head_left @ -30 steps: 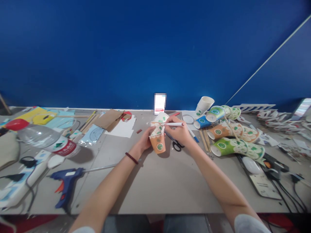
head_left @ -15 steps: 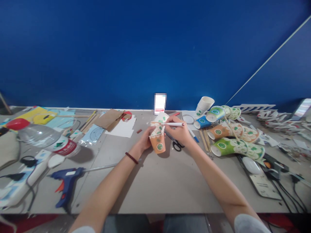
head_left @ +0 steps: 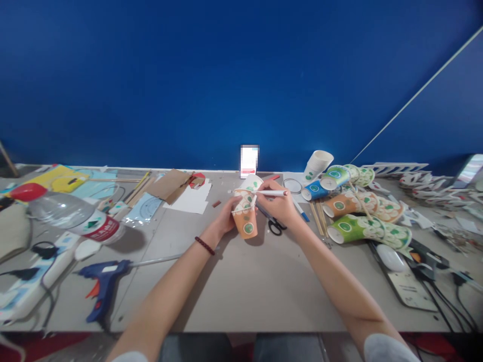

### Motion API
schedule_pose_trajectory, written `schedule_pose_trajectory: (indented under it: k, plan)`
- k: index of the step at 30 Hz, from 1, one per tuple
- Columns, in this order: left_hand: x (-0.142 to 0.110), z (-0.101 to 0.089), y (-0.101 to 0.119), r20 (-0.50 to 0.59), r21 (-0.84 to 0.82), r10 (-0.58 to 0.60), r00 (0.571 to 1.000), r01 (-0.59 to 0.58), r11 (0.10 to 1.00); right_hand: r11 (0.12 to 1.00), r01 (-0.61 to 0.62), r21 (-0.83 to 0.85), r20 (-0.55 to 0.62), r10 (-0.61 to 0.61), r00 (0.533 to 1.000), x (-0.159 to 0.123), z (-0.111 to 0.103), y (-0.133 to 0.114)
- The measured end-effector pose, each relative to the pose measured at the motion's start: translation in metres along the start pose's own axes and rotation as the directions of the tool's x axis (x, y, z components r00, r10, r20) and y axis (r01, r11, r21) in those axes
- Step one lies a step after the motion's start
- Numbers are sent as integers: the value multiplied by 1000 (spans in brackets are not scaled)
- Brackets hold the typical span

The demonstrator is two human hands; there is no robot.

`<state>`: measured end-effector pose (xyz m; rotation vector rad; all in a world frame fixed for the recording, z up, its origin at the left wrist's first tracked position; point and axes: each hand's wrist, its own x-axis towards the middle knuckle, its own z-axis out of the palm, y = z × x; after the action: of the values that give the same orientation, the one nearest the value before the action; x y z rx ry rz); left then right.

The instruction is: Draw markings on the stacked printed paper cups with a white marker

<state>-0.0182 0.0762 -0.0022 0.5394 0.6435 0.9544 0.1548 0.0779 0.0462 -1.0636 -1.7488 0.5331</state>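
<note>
Orange-bottomed, the patterned paper cup [head_left: 246, 224] is over the desk [head_left: 264, 291] in the curled grip of the left hand [head_left: 225, 216], while the right hand [head_left: 279, 205] pinches a white pen [head_left: 272, 193] — tip by the cup's upper part.

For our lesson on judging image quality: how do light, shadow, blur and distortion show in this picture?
Head view: the phone has a screen washed out to white, with blocky pixels; also in the head view, the bottle casts a soft shadow rightward on the table; towards the head view's edges, things look stretched and smeared, while the held cup, near the middle, looks clearer.
</note>
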Motion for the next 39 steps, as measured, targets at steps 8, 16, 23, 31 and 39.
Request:
schedule_pose_trajectory:
  k: [8, 16, 23, 31, 39]
  plan:
    - [2, -3, -2, 11, 2, 1, 1000, -1, 1000, 1000, 0, 7, -18, 0, 1000, 0, 0, -1]
    - [0, -1, -1, 26, 14, 6, 1000, -6, 1000, 1000, 4, -24, -23, -5, 1000, -1, 0, 1]
    - [1, 0, -1, 16, 12, 16, 1000, -16, 1000, 999, -21, -32, -3, 21, 1000, -2, 0, 0]
    - [0, 1, -1, -6, 10, 0, 1000, 0, 1000, 999, -39, -23, -4, 39, 999, -1, -1, -3]
    - [1, -1, -2, 18, 2, 12, 1000, -12, 1000, 997, -42, 57, -28, 44, 999, 0, 0, 0]
